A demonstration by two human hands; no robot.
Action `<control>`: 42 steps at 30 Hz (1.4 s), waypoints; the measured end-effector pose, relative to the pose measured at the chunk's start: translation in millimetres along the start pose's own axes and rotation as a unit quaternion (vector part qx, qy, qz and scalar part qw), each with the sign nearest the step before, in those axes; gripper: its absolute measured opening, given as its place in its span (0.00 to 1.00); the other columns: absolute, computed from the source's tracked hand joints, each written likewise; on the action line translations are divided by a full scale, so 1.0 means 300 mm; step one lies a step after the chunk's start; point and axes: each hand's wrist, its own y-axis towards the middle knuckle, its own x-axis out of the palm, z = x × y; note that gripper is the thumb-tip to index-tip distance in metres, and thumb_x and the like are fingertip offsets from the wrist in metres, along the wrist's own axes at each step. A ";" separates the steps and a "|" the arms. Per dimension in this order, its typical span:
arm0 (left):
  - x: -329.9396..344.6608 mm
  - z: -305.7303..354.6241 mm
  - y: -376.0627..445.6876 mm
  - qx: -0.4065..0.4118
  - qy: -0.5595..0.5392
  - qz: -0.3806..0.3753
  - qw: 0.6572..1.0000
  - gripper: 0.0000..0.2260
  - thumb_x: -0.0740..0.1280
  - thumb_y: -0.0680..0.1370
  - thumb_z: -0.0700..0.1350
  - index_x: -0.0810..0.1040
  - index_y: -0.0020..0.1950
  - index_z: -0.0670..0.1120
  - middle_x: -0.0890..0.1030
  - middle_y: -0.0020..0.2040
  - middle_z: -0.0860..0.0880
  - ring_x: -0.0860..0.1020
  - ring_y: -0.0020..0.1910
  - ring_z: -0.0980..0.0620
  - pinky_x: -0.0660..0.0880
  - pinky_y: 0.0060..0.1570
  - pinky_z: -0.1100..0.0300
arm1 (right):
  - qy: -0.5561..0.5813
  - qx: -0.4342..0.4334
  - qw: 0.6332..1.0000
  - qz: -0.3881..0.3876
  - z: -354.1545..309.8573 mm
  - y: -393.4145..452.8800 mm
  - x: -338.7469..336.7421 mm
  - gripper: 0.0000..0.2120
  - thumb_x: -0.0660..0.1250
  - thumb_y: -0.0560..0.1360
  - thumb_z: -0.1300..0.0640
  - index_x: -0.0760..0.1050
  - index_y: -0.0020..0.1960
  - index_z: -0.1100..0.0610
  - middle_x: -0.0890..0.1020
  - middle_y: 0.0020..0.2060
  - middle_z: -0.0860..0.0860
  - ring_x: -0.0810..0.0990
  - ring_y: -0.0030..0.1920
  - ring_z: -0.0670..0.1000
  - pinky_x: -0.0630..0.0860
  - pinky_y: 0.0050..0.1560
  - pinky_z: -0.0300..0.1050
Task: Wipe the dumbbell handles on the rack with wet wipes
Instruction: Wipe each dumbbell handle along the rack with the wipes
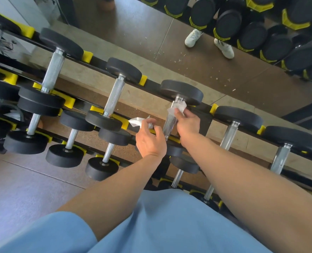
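- A wet wipe is pressed by the right hand, its fingers clenched around it, on the far end of a dumbbell handle.
- A second wipe is pinched by the left hand, just left of that handle.
- Next, probably a stroke down the knurled metal is needed.
- The rack stands before a mirror, on a brown floor.

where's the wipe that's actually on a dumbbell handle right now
In the head view, right of centre: the wipe is pressed by the right hand against the top of a dumbbell handle, just under its black upper weight.
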 end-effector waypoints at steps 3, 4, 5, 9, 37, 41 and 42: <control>0.001 -0.006 0.004 0.001 0.000 -0.002 1.000 0.08 0.62 0.80 0.43 0.77 0.57 0.50 0.77 0.49 0.58 0.71 0.40 0.68 0.62 0.35 0.80 | -0.209 -0.168 0.963 -0.017 0.096 -0.023 -0.067 0.10 0.63 0.82 0.52 0.80 0.46 0.53 0.83 0.40 0.50 0.81 0.42 0.51 0.80 0.49 0.57; 0.000 -0.006 0.005 0.002 0.000 -0.003 1.000 0.08 0.62 0.80 0.43 0.77 0.57 0.50 0.77 0.49 0.57 0.71 0.40 0.69 0.63 0.35 0.80 | -0.281 -0.209 0.936 -0.046 0.122 -0.037 -0.093 0.09 0.62 0.82 0.55 0.80 0.48 0.53 0.84 0.42 0.52 0.82 0.42 0.52 0.81 0.49 0.56; -0.001 -0.006 0.005 0.002 -0.001 -0.004 1.000 0.08 0.62 0.80 0.43 0.77 0.57 0.50 0.77 0.49 0.57 0.71 0.40 0.69 0.63 0.35 0.80 | -0.350 -0.225 0.906 -0.083 0.142 -0.047 -0.116 0.09 0.61 0.82 0.57 0.81 0.54 0.52 0.85 0.48 0.52 0.83 0.47 0.52 0.81 0.51 0.54; -0.002 -0.008 0.004 0.006 -0.008 -0.009 1.000 0.08 0.62 0.80 0.43 0.77 0.56 0.51 0.76 0.48 0.58 0.73 0.42 0.60 0.62 0.37 0.78 | -0.498 -0.194 0.826 -0.176 0.101 -0.021 -0.197 0.12 0.62 0.81 0.56 0.82 0.60 0.52 0.85 0.51 0.52 0.83 0.48 0.51 0.81 0.45 0.46; 0.021 -0.038 0.011 -0.021 -0.062 0.043 0.997 0.15 0.51 0.82 0.47 0.76 0.59 0.52 0.81 0.53 0.52 0.76 0.49 0.55 0.75 0.47 0.54 | -0.510 -0.607 0.608 -0.045 -0.113 0.062 -0.092 0.19 0.63 0.81 0.60 0.73 0.71 0.49 0.81 0.63 0.47 0.86 0.47 0.51 0.81 0.36 0.45; 0.024 -0.043 0.008 -0.018 -0.060 0.039 0.997 0.17 0.49 0.79 0.52 0.74 0.57 0.55 0.80 0.52 0.50 0.77 0.53 0.45 0.76 0.50 0.42 | -0.640 -0.527 0.535 -0.163 -0.039 0.049 -0.130 0.19 0.58 0.82 0.55 0.69 0.72 0.43 0.85 0.56 0.50 0.86 0.44 0.54 0.82 0.44 0.51; 0.021 -0.040 0.007 -0.024 -0.064 0.038 0.997 0.16 0.49 0.79 0.52 0.74 0.57 0.56 0.80 0.54 0.51 0.76 0.55 0.46 0.76 0.52 0.42 | -0.635 -0.520 0.536 -0.199 -0.028 0.038 -0.133 0.17 0.58 0.83 0.53 0.70 0.71 0.43 0.85 0.54 0.50 0.85 0.44 0.54 0.82 0.46 0.51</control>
